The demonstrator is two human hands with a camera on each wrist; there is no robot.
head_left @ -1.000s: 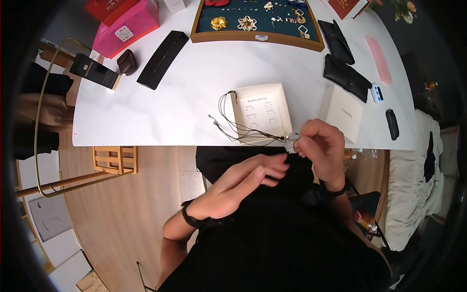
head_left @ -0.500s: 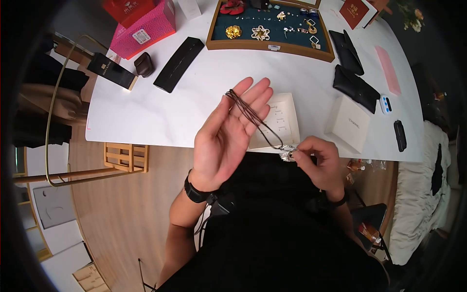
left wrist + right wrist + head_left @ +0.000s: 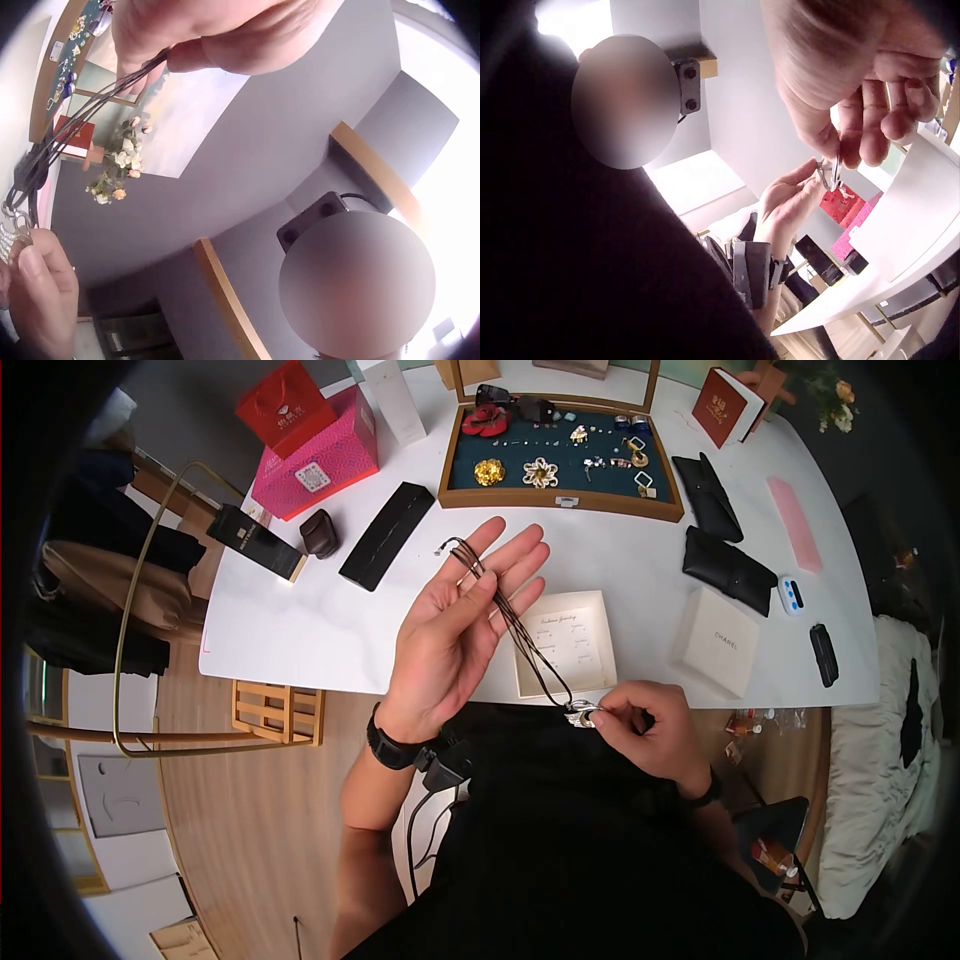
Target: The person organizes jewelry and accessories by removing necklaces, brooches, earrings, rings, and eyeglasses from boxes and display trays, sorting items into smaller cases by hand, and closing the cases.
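Observation:
My left hand [image 3: 435,645], palm up, pinches the looped dark cords of a necklace [image 3: 522,632] under its thumb, against the fingers. A short end with a small clasp sticks out past the fingertips. Lower right, my right hand [image 3: 655,732] pinches the necklace's silver pendant [image 3: 580,714] between thumb and fingers. The cords run slanting between both hands, also in the left wrist view, where the pendant's ring and sparkling stones [image 3: 10,241] show. Behind the cords, an open white box [image 3: 607,635] with a printed card lies on the table. A white lid marked CHANEL [image 3: 715,640] is right of it.
A wooden jewelry case [image 3: 560,503] with brooches and earrings stands at the back. Black pouches [image 3: 730,568], a pink strip [image 3: 793,525] and a black key fob [image 3: 823,655] lie right. A long black box [image 3: 387,537] and pink box [image 3: 335,455] are left.
My left hand has come up from below the table edge, turned palm up under the cords, then brought its thumb down on them. My right hand keeps the pendant, shifting slightly.

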